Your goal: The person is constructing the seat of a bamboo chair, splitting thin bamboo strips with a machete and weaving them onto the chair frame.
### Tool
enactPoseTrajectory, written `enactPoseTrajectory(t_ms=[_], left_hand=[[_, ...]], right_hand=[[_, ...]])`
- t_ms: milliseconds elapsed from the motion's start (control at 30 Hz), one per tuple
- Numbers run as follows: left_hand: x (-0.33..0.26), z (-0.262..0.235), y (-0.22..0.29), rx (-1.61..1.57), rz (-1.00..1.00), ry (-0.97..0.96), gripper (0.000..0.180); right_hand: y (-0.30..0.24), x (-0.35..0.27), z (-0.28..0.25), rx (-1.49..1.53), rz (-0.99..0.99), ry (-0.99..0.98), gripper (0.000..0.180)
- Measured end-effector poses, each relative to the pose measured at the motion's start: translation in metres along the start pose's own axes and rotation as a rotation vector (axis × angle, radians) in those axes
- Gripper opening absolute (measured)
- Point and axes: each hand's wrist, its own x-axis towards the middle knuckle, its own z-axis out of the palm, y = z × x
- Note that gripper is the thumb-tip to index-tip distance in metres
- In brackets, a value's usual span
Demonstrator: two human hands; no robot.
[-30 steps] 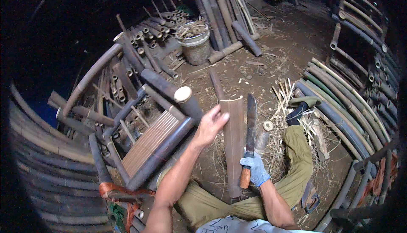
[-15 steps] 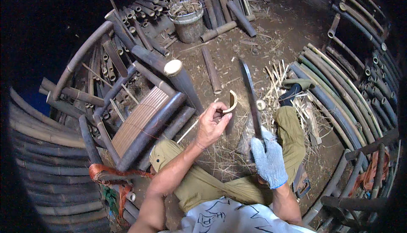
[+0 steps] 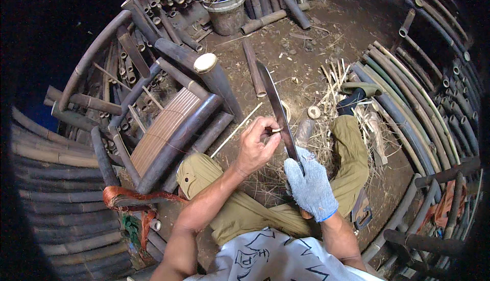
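Observation:
My left hand [image 3: 259, 145] is bare and pinches a curved piece of split bamboo [image 3: 276, 130] between thumb and fingers. Most of that piece is hidden by the fingers and by the blade in front of it. My right hand [image 3: 312, 185], in a pale blue knitted glove, is closed round the handle of a long dark machete [image 3: 275, 99]. Its blade points up and away from me, tilted left, and crosses close beside the left fingertips at the bamboo. Whether the edge touches the piece I cannot tell.
A bamboo chair frame [image 3: 176, 112] with a slatted panel stands at left. Beyond it lies a loose bamboo tube [image 3: 253, 69] on the dirt floor, near a bucket [image 3: 226, 13] of scraps. Long bamboo poles [image 3: 408, 112] lie at right. A handsaw [image 3: 362, 212] rests beside my right leg.
The machete has swung left, so its blade now crosses the bamboo piece in my left hand. The curved piece has turned and shows less. The view has shifted slightly.

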Motion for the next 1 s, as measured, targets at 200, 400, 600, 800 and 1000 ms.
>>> enactPoseTrajectory(t_ms=[200, 400, 600, 800, 1000], left_hand=[[-0.004, 0.007, -0.003, -0.017, -0.026, 0.039, 0.021], [-0.008, 0.006, -0.004, 0.025, -0.044, -0.008, 0.021], [-0.011, 0.008, -0.001, 0.026, -0.043, -0.011, 0.022], [-0.012, 0.009, 0.004, 0.035, -0.064, -0.028, 0.023], [-0.005, 0.011, -0.001, -0.034, -0.135, 0.025, 0.025]], right_hand=[[0.002, -0.003, 0.004, -0.005, 0.043, 0.009, 0.034], [0.002, -0.005, 0.005, -0.089, -0.04, 0.051, 0.033], [0.004, -0.009, 0.004, -0.132, -0.058, 0.047, 0.034], [0.004, -0.013, 0.002, -0.193, -0.106, 0.074, 0.034], [0.0, -0.043, -0.009, -0.255, 0.029, -0.018, 0.033]])
